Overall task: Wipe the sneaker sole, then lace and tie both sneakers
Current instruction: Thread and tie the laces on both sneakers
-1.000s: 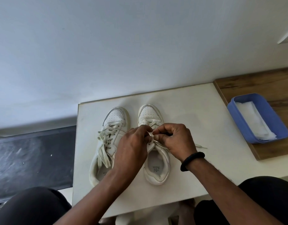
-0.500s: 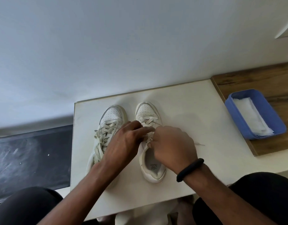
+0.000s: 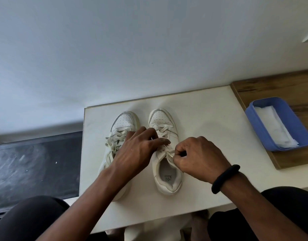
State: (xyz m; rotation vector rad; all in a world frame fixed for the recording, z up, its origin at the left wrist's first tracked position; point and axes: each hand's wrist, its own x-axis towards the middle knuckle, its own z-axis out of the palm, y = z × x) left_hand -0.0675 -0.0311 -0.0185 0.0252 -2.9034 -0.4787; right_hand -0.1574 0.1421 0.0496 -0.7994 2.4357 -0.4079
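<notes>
Two white sneakers stand side by side on the white table, toes pointing away from me. The left sneaker has loose cream laces and is partly covered by my left forearm. My left hand reaches across to the right sneaker and presses its extended fingers on the laces over the tongue. At that shoe's right edge, my right hand pinches a lace between thumb and curled fingers. A black band circles my right wrist.
A blue tub holding white wipes sits on a wooden surface at the right. A pale wall rises behind the table. Dark floor lies left of the table, and my knees show at the bottom.
My right hand has drawn the lace out to the right and toward me. My left hand's fingers have stretched out flatter over the laces. The camera view has shifted slightly.
</notes>
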